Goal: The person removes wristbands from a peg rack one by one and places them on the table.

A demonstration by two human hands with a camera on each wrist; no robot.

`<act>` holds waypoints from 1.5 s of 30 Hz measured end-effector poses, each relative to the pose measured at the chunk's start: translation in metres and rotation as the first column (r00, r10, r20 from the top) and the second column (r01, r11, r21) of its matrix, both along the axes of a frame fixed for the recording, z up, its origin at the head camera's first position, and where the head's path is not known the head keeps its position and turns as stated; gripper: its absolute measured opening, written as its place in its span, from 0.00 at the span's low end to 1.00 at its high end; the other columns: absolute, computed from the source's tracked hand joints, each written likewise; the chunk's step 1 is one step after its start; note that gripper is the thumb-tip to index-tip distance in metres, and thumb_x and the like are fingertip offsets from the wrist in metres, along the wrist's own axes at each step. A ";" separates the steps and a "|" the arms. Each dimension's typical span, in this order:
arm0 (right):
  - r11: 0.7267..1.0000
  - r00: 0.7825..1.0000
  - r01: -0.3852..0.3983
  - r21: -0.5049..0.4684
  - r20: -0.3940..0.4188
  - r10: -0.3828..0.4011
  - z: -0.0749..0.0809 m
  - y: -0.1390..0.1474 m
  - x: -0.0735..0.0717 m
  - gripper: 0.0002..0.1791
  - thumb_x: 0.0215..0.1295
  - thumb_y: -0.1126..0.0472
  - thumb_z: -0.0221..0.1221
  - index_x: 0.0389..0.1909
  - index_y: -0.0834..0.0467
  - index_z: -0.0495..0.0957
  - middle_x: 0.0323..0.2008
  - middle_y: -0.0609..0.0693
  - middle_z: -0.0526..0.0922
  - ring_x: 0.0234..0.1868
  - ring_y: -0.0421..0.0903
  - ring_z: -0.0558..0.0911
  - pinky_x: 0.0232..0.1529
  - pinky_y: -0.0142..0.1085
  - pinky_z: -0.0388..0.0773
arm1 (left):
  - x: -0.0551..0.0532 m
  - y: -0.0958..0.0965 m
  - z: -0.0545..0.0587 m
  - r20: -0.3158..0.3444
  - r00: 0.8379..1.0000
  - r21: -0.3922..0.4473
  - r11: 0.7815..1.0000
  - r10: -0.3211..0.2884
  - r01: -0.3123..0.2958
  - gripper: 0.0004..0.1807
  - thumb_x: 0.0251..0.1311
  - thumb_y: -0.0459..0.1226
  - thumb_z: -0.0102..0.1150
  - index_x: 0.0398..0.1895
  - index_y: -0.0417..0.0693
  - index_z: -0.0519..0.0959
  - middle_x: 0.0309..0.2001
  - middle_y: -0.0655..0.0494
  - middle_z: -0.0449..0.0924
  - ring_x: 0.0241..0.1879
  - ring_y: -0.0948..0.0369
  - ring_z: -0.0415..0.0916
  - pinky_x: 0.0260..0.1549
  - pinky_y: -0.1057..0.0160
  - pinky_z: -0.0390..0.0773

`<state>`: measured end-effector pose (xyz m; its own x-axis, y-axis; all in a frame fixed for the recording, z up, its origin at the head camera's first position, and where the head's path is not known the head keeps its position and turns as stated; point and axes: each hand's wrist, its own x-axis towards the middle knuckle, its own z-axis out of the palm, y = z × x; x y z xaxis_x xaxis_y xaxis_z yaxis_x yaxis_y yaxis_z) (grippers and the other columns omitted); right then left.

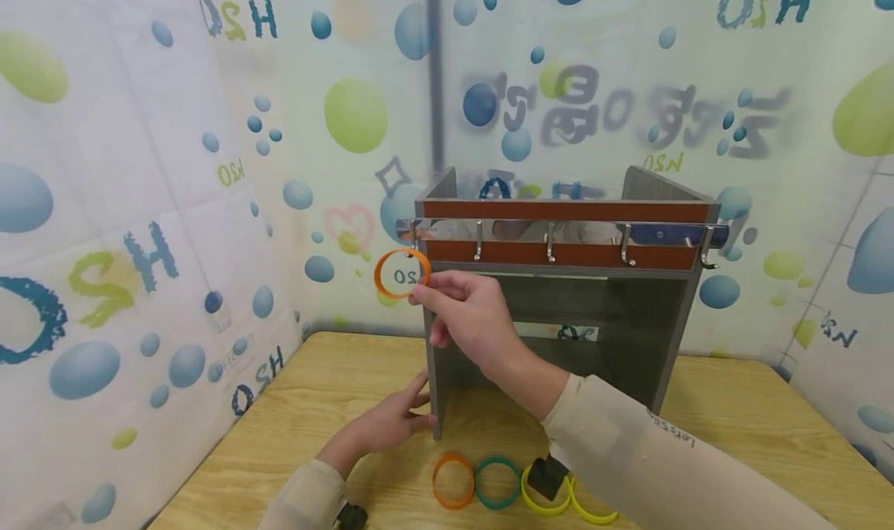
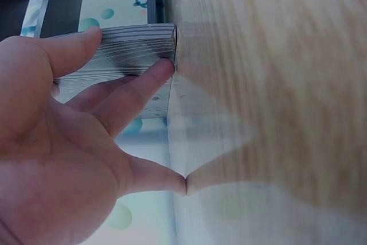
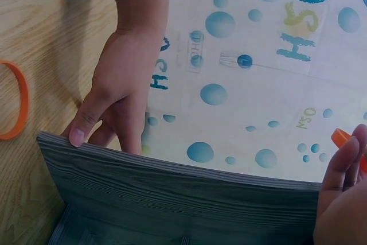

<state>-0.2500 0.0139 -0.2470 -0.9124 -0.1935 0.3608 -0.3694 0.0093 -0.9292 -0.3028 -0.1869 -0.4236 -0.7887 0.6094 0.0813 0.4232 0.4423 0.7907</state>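
My right hand (image 1: 471, 313) pinches an orange silicone wristband (image 1: 377, 272) between thumb and fingers. The band stands upright just below the leftmost hook (image 1: 413, 237) of a metal hook rail. That rail runs across the top front of a grey wooden shelf unit (image 1: 552, 359). Low at the unit's left side, my left hand (image 1: 391, 421) rests against the side panel (image 2: 129, 44), thumb at its front edge and fairly straight fingers along its outer face. In the left wrist view one fingertip touches the tabletop. The right wrist view shows only part of the right hand (image 3: 347, 199).
On the wooden table (image 1: 356, 351), a row of bands lies before the shelf: orange (image 1: 434, 483), teal (image 1: 497, 507), and two yellow ones (image 1: 527, 501), partly covered by the right wrist camera and sleeve. Behind hangs a bubble-patterned curtain (image 1: 293, 150). Further hooks (image 1: 549, 243) line the rail.
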 end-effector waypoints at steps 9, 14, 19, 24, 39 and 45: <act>0.999 1.000 -0.020 -0.049 -0.003 0.020 0.000 0.001 0.004 0.12 0.74 0.56 0.68 0.52 0.57 0.88 0.44 0.56 0.93 0.16 0.41 0.79 0.26 0.33 0.81 | 0.000 0.001 -0.003 0.044 0.999 0.012 1.000 0.009 -0.010 0.49 0.80 0.38 0.57 0.89 0.61 0.37 0.86 0.36 0.50 0.80 0.36 0.62 0.69 0.42 0.78; 0.997 1.000 -0.014 -0.080 0.002 0.014 -0.001 0.003 0.009 0.13 0.74 0.56 0.67 0.53 0.58 0.88 0.44 0.57 0.93 0.16 0.42 0.79 0.27 0.34 0.82 | 0.000 0.001 -0.003 0.038 0.999 0.015 1.000 0.003 -0.003 0.48 0.80 0.38 0.57 0.89 0.62 0.37 0.86 0.37 0.50 0.80 0.36 0.62 0.69 0.42 0.77; 0.993 1.000 0.002 -0.116 0.010 -0.001 -0.005 0.006 0.014 0.11 0.73 0.57 0.69 0.50 0.57 0.89 0.42 0.55 0.94 0.15 0.44 0.78 0.27 0.35 0.82 | -0.001 0.000 -0.002 0.020 1.000 0.019 1.000 -0.015 0.014 0.48 0.79 0.36 0.57 0.89 0.59 0.37 0.83 0.33 0.56 0.77 0.36 0.67 0.69 0.43 0.77; 0.996 1.000 -0.006 -0.093 0.012 0.008 -0.014 0.008 0.021 0.12 0.73 0.56 0.69 0.51 0.57 0.88 0.40 0.53 0.93 0.17 0.45 0.79 0.29 0.36 0.83 | 0.000 -0.001 0.000 0.011 1.000 0.022 1.000 -0.021 0.021 0.48 0.79 0.36 0.57 0.89 0.55 0.37 0.82 0.30 0.55 0.75 0.35 0.70 0.69 0.43 0.77; 0.999 0.985 0.040 -0.024 0.171 -0.035 -0.048 0.049 0.035 0.14 0.71 0.56 0.70 0.51 0.61 0.88 0.41 0.53 0.93 0.18 0.44 0.78 0.27 0.34 0.80 | 0.002 0.002 0.003 -0.005 1.000 0.018 1.000 -0.004 0.004 0.48 0.79 0.35 0.57 0.89 0.53 0.38 0.82 0.27 0.53 0.71 0.35 0.75 0.68 0.42 0.78; 0.997 0.975 0.060 0.045 0.213 -0.069 -0.070 0.077 0.036 0.14 0.73 0.56 0.69 0.50 0.61 0.88 0.41 0.52 0.93 0.18 0.42 0.79 0.26 0.34 0.79 | 0.000 0.002 0.000 -0.005 1.000 0.009 1.000 0.003 -0.003 0.49 0.79 0.35 0.57 0.89 0.50 0.36 0.80 0.24 0.55 0.69 0.35 0.77 0.67 0.43 0.79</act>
<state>-0.2136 0.0908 -0.3171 -0.9787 -0.1414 0.1486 -0.1588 0.0636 -0.9853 -0.3024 -0.1854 -0.4238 -0.7899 0.6065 0.0909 0.4261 0.4361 0.7926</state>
